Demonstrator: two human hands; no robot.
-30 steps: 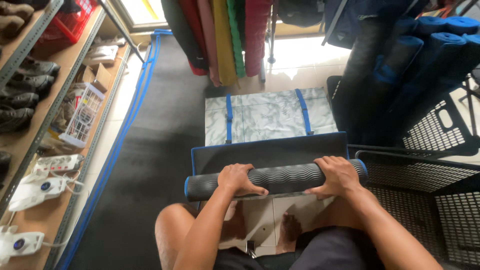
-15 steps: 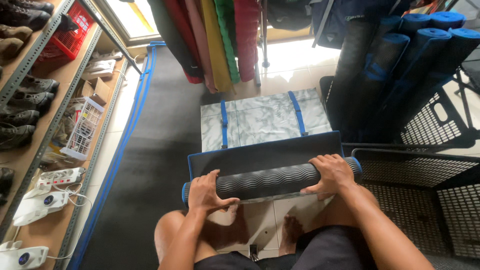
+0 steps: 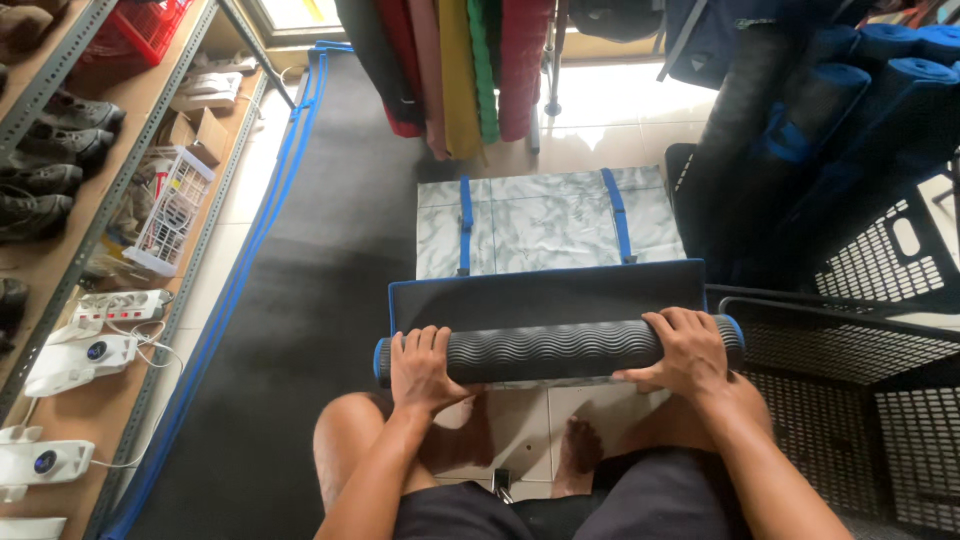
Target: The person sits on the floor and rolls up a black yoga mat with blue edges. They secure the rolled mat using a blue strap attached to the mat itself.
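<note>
— Where are your hands right now?

— Both are on the rolled mat, just past my knees. My left hand lies palm-down over its left end, fingers spread across the top. My right hand wraps the right end, fingers curled over it, thumb underneath. Neither is closed tight; they press and cup the roll.

— Which way does the roll lie?

— Its long axis runs straight across me, left to right, with one hand near each end. Neither hand is closer than the other.

— What does it feel like?

— Dark grey foam with a wavy ribbed surface, blue at the cut ends, a firm cylinder.

— And beyond it?

— The flat unrolled part of the mat stretches away from the roll, dark with a blue edge, lying on the tiled floor. Past that lies a marbled pale-green bag with two blue straps. A black mesh basket stands right of me; coloured rolled mats lean farther off.
</note>
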